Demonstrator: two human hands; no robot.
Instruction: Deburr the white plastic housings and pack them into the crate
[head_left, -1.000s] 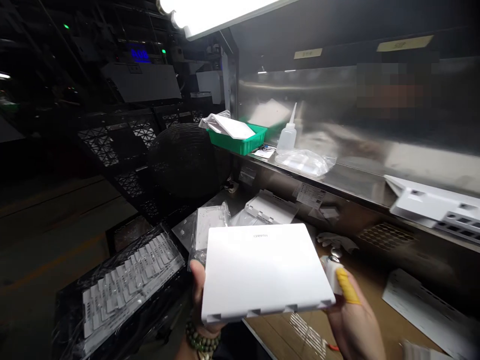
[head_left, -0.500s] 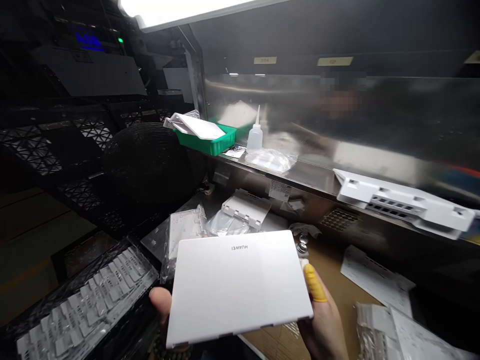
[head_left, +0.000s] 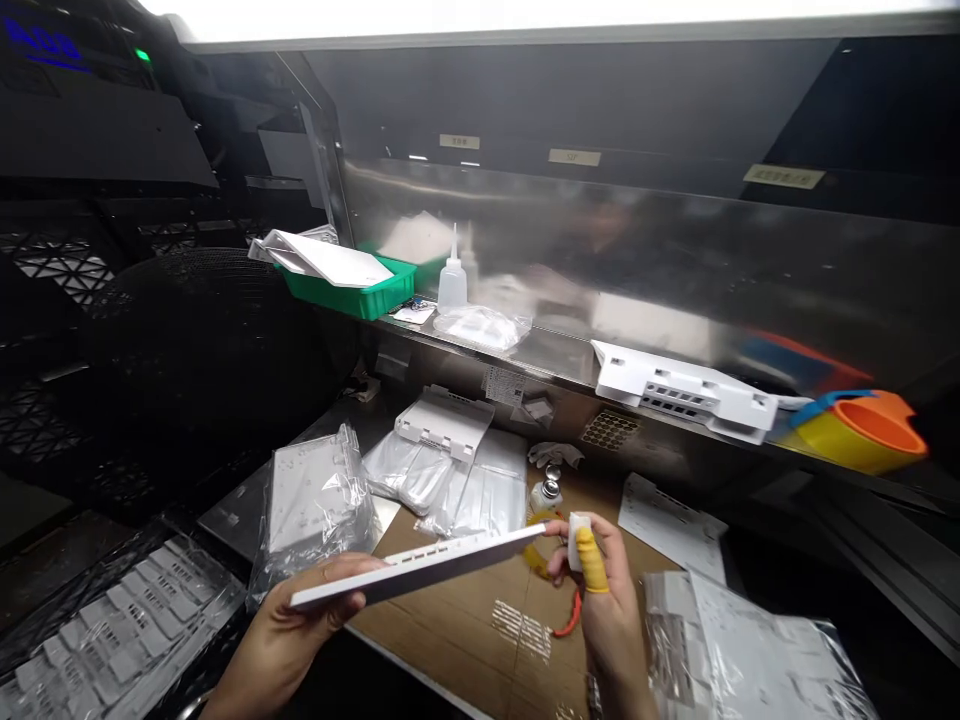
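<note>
My left hand grips one end of a white plastic cover, thumb on one face and fingers on the other. The cover is tilted nearly edge-on, a row of small slots along its edge. At its other end, my right hand touches the corner with a fingertip. A small folded white pad is pinched in that hand, against a thumb in a yellow finger cot. Behind the right hand stands a small metal-topped bottle. A tool with a red handle lies partly hidden on the cardboard.
Bagged white parts lie left and more bagged parts right. A tray of parts sits lower left. The shelf above bears a green bin, a dropper bottle, a white housing and a yellow-orange tape roll.
The cover has turned from its flat, lettered face to nearly edge-on. My right hand has moved off its side to the far corner, and the white pad now shows clearly. The view has swung right.
</note>
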